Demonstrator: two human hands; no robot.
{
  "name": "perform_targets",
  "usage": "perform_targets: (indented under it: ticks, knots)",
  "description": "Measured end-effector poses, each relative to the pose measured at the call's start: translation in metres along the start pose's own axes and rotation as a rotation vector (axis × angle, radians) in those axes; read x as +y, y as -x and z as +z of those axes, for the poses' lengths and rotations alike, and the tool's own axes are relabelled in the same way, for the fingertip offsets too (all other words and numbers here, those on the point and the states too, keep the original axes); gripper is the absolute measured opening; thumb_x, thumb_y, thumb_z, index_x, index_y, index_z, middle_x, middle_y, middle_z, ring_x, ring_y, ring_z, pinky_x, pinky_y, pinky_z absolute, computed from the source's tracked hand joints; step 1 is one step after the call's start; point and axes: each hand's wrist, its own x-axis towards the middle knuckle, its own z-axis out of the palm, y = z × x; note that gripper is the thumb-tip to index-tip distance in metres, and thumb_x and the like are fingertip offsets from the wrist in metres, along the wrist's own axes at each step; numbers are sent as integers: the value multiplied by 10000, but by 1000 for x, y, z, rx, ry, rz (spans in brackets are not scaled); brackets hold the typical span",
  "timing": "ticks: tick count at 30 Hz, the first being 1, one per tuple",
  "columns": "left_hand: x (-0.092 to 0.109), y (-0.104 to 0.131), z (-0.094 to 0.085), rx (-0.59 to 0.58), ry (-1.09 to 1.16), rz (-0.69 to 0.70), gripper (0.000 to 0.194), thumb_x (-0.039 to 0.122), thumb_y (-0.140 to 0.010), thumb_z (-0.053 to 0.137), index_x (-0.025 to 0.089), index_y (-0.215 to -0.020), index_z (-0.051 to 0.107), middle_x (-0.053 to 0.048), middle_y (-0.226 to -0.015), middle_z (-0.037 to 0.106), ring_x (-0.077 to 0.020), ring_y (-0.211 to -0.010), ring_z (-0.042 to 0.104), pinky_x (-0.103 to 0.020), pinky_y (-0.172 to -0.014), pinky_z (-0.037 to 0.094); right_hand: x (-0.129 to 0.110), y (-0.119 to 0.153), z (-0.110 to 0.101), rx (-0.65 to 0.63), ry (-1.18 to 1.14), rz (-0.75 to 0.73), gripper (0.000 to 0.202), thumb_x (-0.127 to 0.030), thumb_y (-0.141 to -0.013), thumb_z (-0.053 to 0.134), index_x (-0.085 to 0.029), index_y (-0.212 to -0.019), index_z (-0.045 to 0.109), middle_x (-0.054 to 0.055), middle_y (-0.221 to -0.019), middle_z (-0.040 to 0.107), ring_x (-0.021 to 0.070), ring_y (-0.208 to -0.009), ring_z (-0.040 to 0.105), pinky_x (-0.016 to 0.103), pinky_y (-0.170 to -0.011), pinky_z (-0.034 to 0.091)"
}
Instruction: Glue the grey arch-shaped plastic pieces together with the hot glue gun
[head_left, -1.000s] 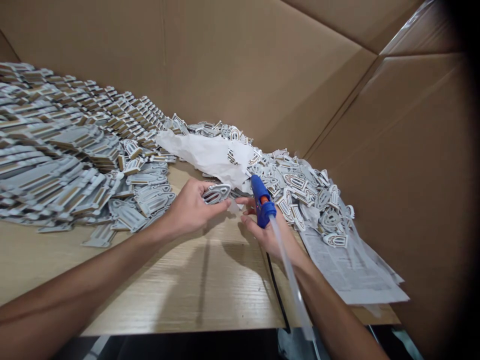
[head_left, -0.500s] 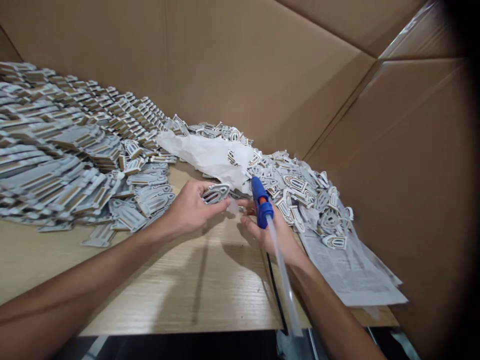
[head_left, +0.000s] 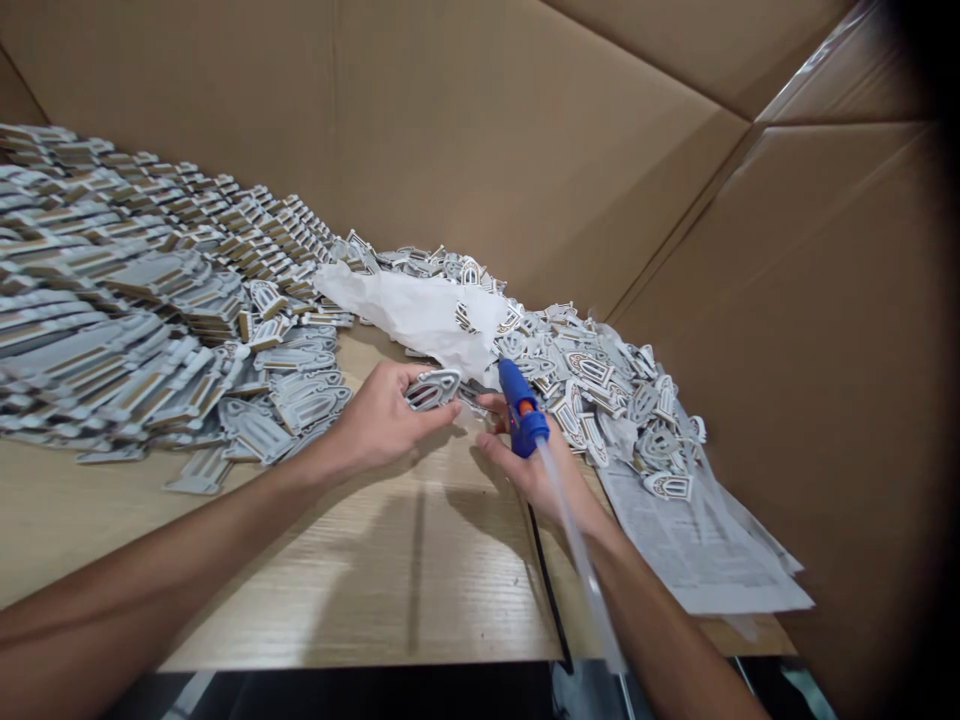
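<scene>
My left hand [head_left: 382, 415] pinches a small arched window-shaped cutout [head_left: 433, 390], grey-white with slots, between thumb and fingers just above the table. Beside it, my right hand [head_left: 536, 465] is closed around a blue glue gun [head_left: 523, 405]. The gun's nozzle end points away from me, near the white paper, and its tip cannot be made out clearly. A long translucent glue stick [head_left: 577, 545] sticks out of its back toward me. From under the right hand a black cord [head_left: 551, 590] runs to the table's front edge.
Stacked cutouts [head_left: 112, 300] fill the left side. A loose heap of cutouts [head_left: 592, 370] lies at the right, partly on printed paper sheets [head_left: 697, 560]. Crumpled white paper [head_left: 420, 310] lies at the middle back. Cardboard walls [head_left: 487, 140] enclose the wooden table [head_left: 337, 590].
The glue gun has shifted slightly left and down, and the rear end of its glue stick has swung right. My left hand keeps its grip on the cutout, almost still.
</scene>
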Motion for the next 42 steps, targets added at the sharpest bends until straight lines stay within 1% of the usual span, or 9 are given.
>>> perform_targets:
  ticks: [3,6,9,13,17,24,34,38,42]
  knots:
    - [0,0,0,0,7,2,250,381,-848,802,152,-785,725,6,-704,611,-132,-656,490,-256,-610,365,-1,-3,3,45,21,-21,309,-430,-851,843,-254,-911,597,1,-826,614,203,-766,569,350,-685,489]
    - [0,0,0,-8,16,-2,249,375,-851,799,145,-786,727,7,-701,608,-129,-657,485,-253,-615,363,-5,-6,3,33,0,-18,401,-404,-867,805,-265,-754,446,-25,-750,539,170,-703,498,344,-686,445]
    - [1,1,0,-23,46,-9,260,385,-852,799,144,-789,721,6,-709,617,-131,-663,494,-253,-627,368,-7,-7,3,42,-20,-37,382,-403,-858,802,-261,-758,462,-30,-755,539,167,-706,504,344,-711,444]
    - [5,3,1,-73,54,-48,273,394,-850,795,141,-782,718,11,-707,603,-128,-665,476,-252,-627,346,-6,-7,4,67,-23,21,355,-487,-811,854,-245,-940,628,-58,-736,479,164,-654,488,314,-598,397]
    - [7,4,3,-129,63,-80,301,413,-835,807,152,-738,692,25,-678,554,-126,-652,442,-256,-616,318,-4,-6,6,4,-19,29,315,-513,-875,816,-224,-937,705,-2,-780,604,177,-680,518,319,-582,394]
    - [3,0,5,-168,102,-74,274,404,-801,822,146,-796,729,21,-700,579,-132,-670,457,-257,-635,329,-14,-5,14,10,-150,-33,383,-496,-854,843,-248,-787,559,27,-866,703,185,-746,613,350,-707,532]
    - [4,3,6,-194,58,-124,263,382,-840,768,162,-731,673,28,-665,540,-126,-633,430,-256,-605,315,-15,-7,13,166,-126,-52,455,-552,-839,842,-252,-774,506,-10,-767,645,148,-647,545,303,-622,469]
    - [-1,2,9,-149,188,-122,223,336,-819,812,172,-904,687,30,-743,604,-130,-674,509,-249,-630,372,-16,-6,10,210,-118,-83,442,-555,-877,826,-250,-784,520,-8,-763,656,159,-654,573,311,-645,476]
    - [-7,5,13,-272,394,-243,285,239,-845,750,184,-1079,597,10,-844,665,-101,-604,503,-253,-577,375,-16,-5,8,286,-44,-137,363,-509,-923,803,-241,-808,586,8,-785,695,171,-677,602,323,-668,482]
